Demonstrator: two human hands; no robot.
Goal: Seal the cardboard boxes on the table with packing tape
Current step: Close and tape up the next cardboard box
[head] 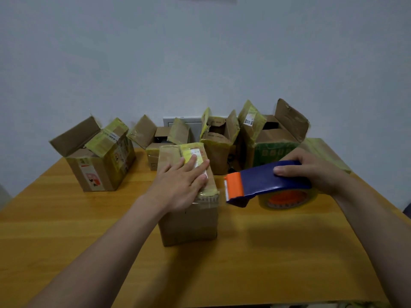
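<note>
While the left hand [182,183] lies flat, fingers straight, pressing shut the flaps of the near cardboard box [189,221], the right hand [311,172] curls round the tape dispenser [264,181], its orange blade end near the left fingertips. Advisable: pin both flaps level, then lay tape along their seam.

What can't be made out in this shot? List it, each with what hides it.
Head view only.
- Top seam of the near box: covered by the left hand pressing on it; taped or not, unclear.
- The tape roll: partly behind the dispenser that the right hand grips; tape left unknown.
- Insides of the back boxes: dark, screened by raised flaps.
- Print on the near box's label: too small to read.
</note>
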